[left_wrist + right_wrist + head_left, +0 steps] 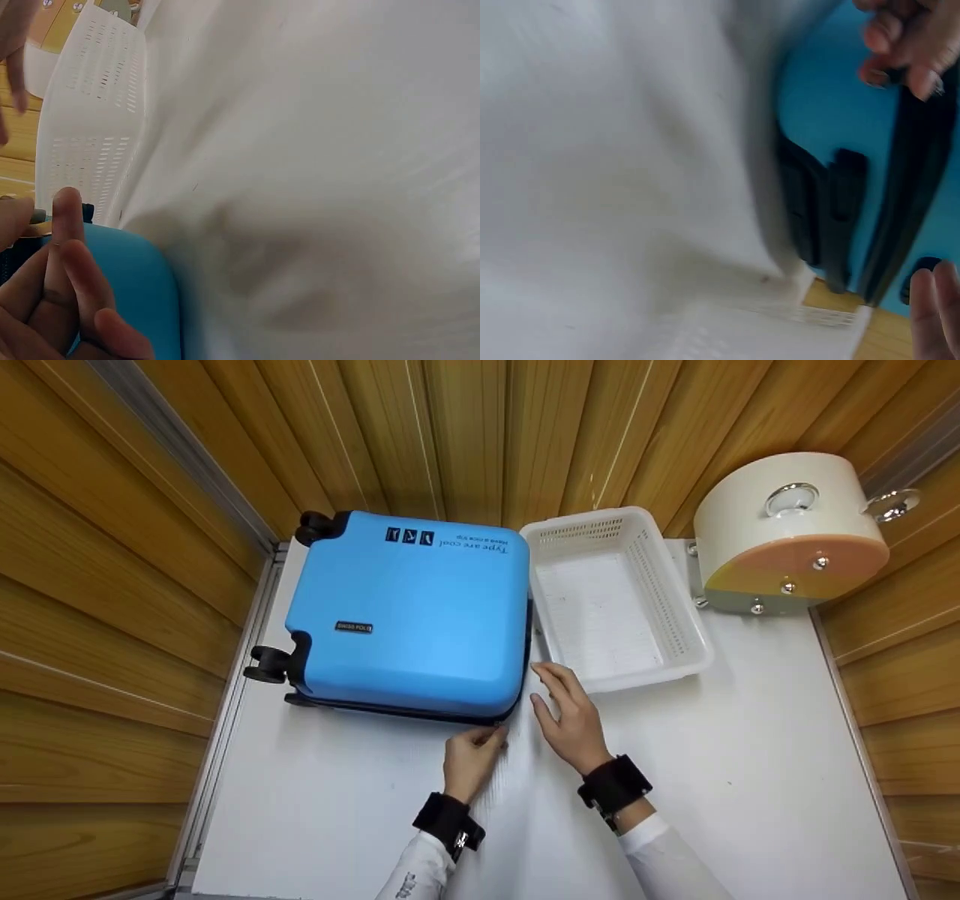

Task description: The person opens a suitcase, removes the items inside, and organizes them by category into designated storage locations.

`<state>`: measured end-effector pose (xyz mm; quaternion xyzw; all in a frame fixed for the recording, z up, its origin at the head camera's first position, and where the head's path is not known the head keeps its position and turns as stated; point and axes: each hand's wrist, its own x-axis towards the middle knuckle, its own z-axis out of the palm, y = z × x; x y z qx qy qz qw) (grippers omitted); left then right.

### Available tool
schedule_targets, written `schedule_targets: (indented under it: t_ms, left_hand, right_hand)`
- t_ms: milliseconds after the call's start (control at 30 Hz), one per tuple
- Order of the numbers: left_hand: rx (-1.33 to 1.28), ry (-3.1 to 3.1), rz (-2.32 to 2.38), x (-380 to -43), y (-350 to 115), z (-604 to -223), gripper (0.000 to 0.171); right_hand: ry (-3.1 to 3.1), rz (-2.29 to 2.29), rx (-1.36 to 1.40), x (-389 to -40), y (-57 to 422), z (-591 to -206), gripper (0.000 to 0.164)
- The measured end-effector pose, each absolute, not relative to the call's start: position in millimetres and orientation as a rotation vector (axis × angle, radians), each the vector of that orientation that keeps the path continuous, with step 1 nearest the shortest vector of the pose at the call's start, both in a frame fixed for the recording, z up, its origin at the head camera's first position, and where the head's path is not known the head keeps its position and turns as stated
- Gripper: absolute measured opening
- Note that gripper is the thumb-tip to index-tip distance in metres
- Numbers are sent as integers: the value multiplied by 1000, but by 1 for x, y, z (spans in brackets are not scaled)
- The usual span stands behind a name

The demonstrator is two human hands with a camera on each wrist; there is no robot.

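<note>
A light-blue hard-shell suitcase [412,600] lies flat, its black wheels toward the left. At its near right corner, my left hand [471,761] pinches a small zipper pull between thumb and index finger; in the left wrist view the pull [39,217] shows between those fingertips. My right hand [574,720] is beside the suitcase's right side, fingers extended and slightly bent, with nothing held. In the right wrist view its fingers [926,307] are next to a black round part on the shell. The black zipper band [911,165] runs along the side, near a black handle [844,202].
A white plastic basket [626,679] stands right of the suitcase, close against it. Farther right sits a cream rounded box [780,502] with silver knobs and colored drawers. Wood-patterned walls [465,435] enclose the white table [750,780] on the back and sides.
</note>
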<state>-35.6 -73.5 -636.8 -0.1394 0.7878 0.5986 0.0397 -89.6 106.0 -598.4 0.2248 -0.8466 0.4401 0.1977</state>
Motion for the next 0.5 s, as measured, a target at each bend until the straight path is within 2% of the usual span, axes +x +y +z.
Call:
schedule_targets:
  t_ms: [233, 500]
  left_hand:
    - [-379, 2503, 1726, -35, -72, -635, 27]
    - [-130, 2809, 1455, -28, -73, -635, 26]
  right_hand:
    - [-2363, 1157, 770, -110, 86, -571, 58]
    - [-2503, 1074, 922, -110, 71, -576, 72]
